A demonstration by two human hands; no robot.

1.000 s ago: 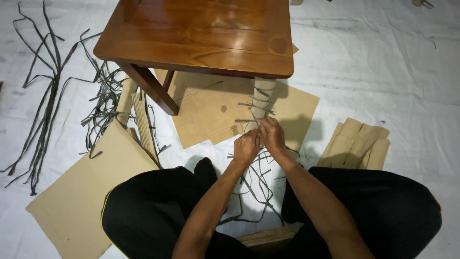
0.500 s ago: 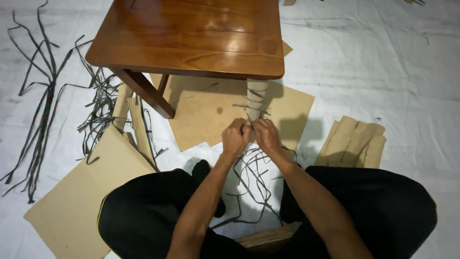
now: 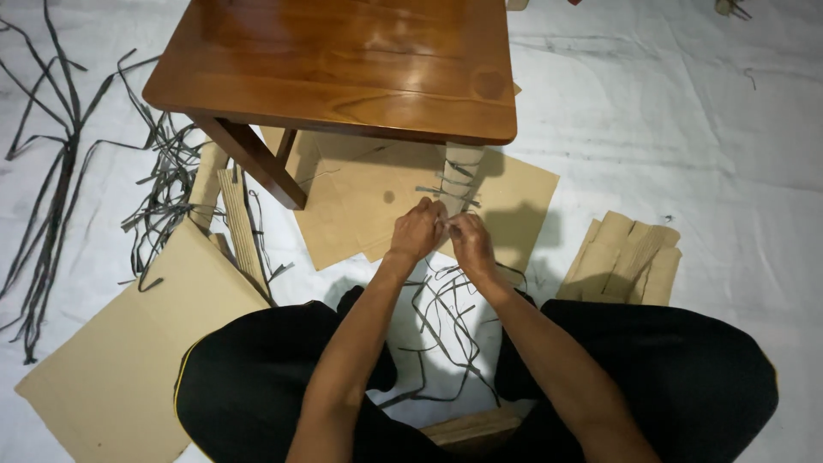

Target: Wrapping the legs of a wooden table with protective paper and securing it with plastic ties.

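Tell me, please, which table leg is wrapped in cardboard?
The near right leg, right above both hands; grey strips bind its cardboard. The left leg is bare dark wood.

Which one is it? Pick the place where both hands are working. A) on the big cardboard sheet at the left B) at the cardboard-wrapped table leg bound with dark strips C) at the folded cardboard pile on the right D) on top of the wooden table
B: the left hand and right hand meet at the wrapped table leg, just below its dark strips.
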